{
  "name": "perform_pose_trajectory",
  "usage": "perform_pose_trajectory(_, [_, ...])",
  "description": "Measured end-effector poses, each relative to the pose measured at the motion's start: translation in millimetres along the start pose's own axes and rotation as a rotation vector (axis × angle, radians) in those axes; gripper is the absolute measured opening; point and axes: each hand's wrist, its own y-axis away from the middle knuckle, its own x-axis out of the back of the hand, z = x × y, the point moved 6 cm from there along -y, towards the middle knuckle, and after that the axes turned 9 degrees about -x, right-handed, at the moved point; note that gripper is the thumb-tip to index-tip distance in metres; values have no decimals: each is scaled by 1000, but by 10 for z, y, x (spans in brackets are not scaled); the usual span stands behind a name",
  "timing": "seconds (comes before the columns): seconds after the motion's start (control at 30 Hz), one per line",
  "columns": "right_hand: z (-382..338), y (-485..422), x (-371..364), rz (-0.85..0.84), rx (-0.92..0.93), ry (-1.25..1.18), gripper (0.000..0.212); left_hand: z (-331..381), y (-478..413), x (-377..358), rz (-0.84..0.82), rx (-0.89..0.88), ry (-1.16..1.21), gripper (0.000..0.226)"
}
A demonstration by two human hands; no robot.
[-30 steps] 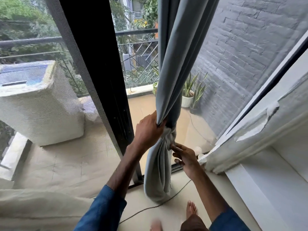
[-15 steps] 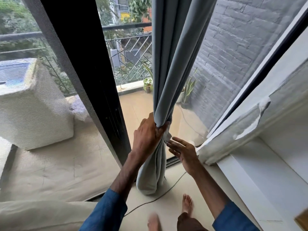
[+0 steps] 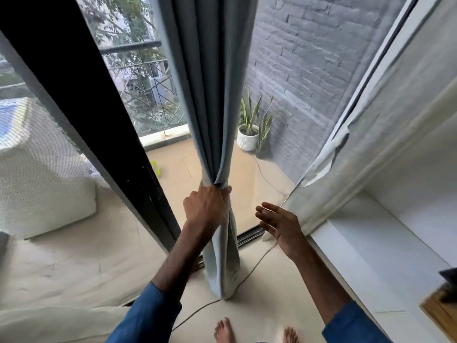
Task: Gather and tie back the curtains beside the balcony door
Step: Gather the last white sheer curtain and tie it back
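Both arms reach forward from blue sleeves (image 3: 150, 315), the left one raised to the curtain (image 3: 210, 95) and the right held out lower, with its palm turned toward the fabric. Two bare feet (image 3: 223, 330) stand on the pale floor (image 3: 267, 300), where a thin cable (image 3: 249, 271) runs past the curtain's hem.

The grey curtain hangs in the open balcony doorway, between the black door frame (image 3: 86, 120) and a pale curtain (image 3: 371, 149) bunched along the right. Outside are a grey brick wall (image 3: 309, 70), a metal railing (image 3: 131, 47) and a white plant pot (image 3: 247, 141) (its leaves long and upright).

The left hand (image 3: 206, 206) grips the gathered folds, with its fingers curled round the bundle low on the drop. The right hand (image 3: 279, 222) is spread with its fingers straight. It holds nothing, near the curtain but not touching it.
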Motion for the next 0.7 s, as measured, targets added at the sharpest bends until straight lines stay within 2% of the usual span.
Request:
perform_pose_trajectory(0.1, [-220, 102, 163, -2, 14, 7, 30, 240, -99, -40, -57, -60, 16, 45])
perform_pose_trajectory(0.27, [-716, 257, 604, 34, 74, 31, 30, 875, -314, -189, -201, -117, 54, 52])
perform_pose_trajectory(0.33, [-977, 327, 791, 45, 109, 47, 28, 1223, -393, -162, -194, -141, 133, 47])
perform_pose_trajectory(0.7, [-3195, 760, 1459, 73, 472, 288, 20, 3184, -977, 836, 453, -468, 310, 16])
